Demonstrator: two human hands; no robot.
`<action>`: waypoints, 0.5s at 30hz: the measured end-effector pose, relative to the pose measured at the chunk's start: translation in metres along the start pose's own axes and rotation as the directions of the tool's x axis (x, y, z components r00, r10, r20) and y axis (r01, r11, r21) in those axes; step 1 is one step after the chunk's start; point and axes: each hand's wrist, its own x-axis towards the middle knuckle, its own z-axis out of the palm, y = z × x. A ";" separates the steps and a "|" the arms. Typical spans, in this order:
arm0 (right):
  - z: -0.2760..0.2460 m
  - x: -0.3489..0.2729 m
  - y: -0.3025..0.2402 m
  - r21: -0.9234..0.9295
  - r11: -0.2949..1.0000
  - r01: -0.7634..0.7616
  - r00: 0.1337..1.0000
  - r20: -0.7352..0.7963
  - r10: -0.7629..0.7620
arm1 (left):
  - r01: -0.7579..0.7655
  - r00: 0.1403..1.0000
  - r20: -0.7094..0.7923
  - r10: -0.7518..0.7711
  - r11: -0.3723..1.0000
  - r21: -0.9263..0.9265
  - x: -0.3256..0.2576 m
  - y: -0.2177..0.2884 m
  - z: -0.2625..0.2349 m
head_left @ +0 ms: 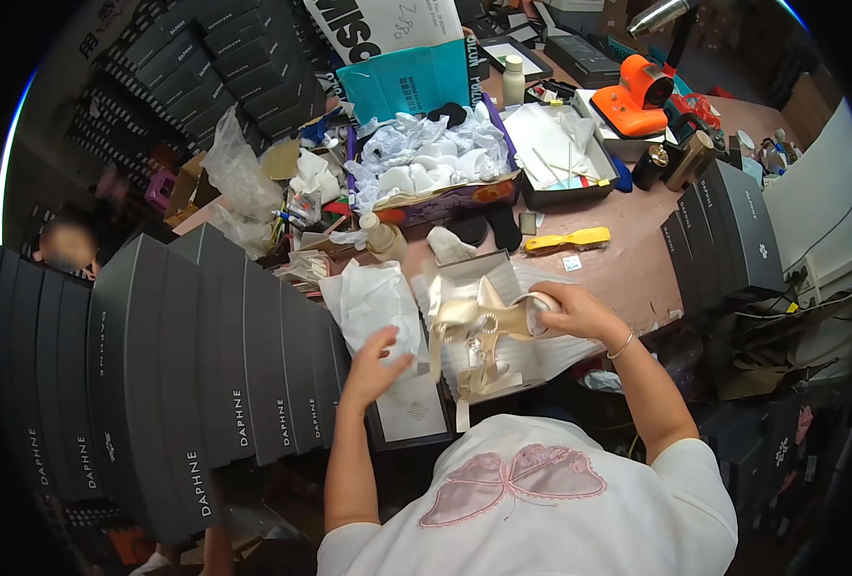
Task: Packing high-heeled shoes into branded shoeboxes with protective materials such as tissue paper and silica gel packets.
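Note:
My right hand (572, 313) is closed around the heel end of a cream sandal (510, 321), which is held over an open shoe box lined with white tissue (466, 278). Shiny ornaments show on the sandal's front straps. Beneath it more cream straps (483, 382) lie in the box, probably of a second sandal, partly hidden. My left hand (376, 368) is empty, fingers apart, beside a crumpled sheet of white paper (373, 302). Below that hand lies a dark-edged box part with a white inner face (411, 411), maybe the lid.
Tall stacks of dark shoe boxes (147, 384) crowd the left, with another stack (723, 235) at right. Behind the open box lie a yellow brush (568, 240), a cream bottle (383, 236) and a purple carton (426, 213) of white stuffing. An orange tool (632, 101) stands farther back.

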 end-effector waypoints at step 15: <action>0.129 0.034 -0.055 -0.468 0.596 0.652 0.715 0.120 -0.689 | 0.347 0.920 0.370 -0.132 -0.167 -0.923 -0.054 0.041 0.123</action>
